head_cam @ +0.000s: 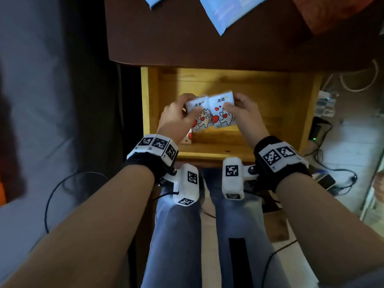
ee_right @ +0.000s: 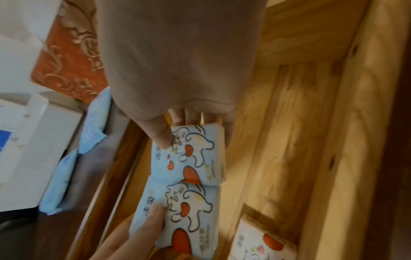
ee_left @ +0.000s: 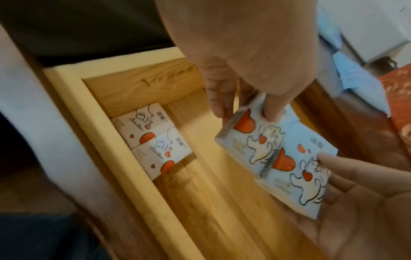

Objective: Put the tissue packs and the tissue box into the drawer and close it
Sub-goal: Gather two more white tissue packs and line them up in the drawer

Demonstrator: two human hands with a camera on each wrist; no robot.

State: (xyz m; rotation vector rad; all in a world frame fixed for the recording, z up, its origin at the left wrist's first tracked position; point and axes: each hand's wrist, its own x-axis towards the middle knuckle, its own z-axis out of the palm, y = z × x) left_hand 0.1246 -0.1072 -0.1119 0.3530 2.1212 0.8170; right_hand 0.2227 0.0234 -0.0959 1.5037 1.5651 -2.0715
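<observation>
Both forearms reach in from 6 o'clock: the left hand pinches one tissue pack and the right hand pinches another pack, side by side and touching, above the open drawer. Two more packs lie inside at 9 o'clock. Beyond, at 12 o'clock, the brown counter carries blue packets.

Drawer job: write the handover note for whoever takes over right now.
Left hand: grips the left blue tissue pack.
Right hand: grips the right blue tissue pack; both packs are side by side above the open drawer.
Done: two white tissue packs lie in the drawer's corner.
Left: set these two down, add the packs on the tabletop and the tissue box, close the drawer.
</observation>
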